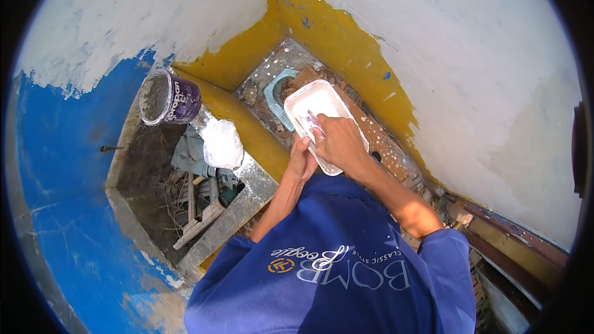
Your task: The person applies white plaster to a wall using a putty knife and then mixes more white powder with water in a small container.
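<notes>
A white rectangular tray (322,100) smeared with white paste or paint is held out in front of my body. My left hand (301,161) is closed on its near left side, with the fingers partly under it. Over the tray, my right hand (340,141) is closed around a small tool (314,119) smeared with white. The tool's tip points into the tray, and my fingers hide most of it, so its exact kind does not show.
On the ledge at left stand a purple bucket (170,98) and a white plastic bag (223,143). Beside them, a concrete basin (145,192) holds pipes and twigs. A light-blue squat toilet (272,96) and debris lie beyond the tray. White-coated walls (458,55) meet in the corner.
</notes>
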Action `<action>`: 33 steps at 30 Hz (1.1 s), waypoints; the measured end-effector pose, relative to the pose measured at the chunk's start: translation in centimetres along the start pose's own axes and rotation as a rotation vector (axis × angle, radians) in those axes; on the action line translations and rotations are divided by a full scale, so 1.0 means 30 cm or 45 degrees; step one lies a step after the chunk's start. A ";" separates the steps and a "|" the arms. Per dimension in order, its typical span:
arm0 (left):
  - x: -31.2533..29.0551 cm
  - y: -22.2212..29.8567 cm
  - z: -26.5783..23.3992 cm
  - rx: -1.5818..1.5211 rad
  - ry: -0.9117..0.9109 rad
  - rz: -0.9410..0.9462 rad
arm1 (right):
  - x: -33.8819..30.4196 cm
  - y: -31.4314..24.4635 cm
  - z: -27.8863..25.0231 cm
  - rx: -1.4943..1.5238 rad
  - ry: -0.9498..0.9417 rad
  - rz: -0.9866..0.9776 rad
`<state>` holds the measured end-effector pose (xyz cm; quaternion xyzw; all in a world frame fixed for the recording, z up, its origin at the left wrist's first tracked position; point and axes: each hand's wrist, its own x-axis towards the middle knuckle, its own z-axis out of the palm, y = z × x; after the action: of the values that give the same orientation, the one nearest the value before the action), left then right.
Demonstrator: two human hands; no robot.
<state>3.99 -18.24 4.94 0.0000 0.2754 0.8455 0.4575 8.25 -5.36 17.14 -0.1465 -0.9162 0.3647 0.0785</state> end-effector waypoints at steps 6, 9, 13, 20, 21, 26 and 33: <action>-0.005 -0.016 0.042 -0.073 0.001 0.039 | 0.040 0.033 -0.095 -0.118 -0.020 0.006; -0.001 -0.021 0.040 -0.037 -0.013 0.045 | 0.053 0.008 -0.130 -0.185 0.040 -0.020; 0.006 -0.024 0.040 -0.016 0.011 0.053 | 0.045 0.034 -0.113 -0.262 0.111 -0.061; 0.007 0.019 0.051 0.064 -0.042 0.114 | -0.008 0.001 -0.107 -0.241 -0.101 -0.035; 0.005 0.022 0.056 0.095 -0.053 0.125 | -0.013 0.000 -0.096 -0.240 -0.107 -0.036; -0.003 0.016 0.040 0.119 -0.026 0.145 | -0.030 -0.031 -0.050 -0.062 0.008 0.138; -0.009 0.036 0.053 0.076 -0.047 0.122 | 0.007 -0.029 -0.077 -0.044 0.060 -0.024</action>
<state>3.71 -18.17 6.85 0.0426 0.2918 0.8576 0.4214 8.46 -4.41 19.41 -0.1477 -0.9216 0.3444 0.1011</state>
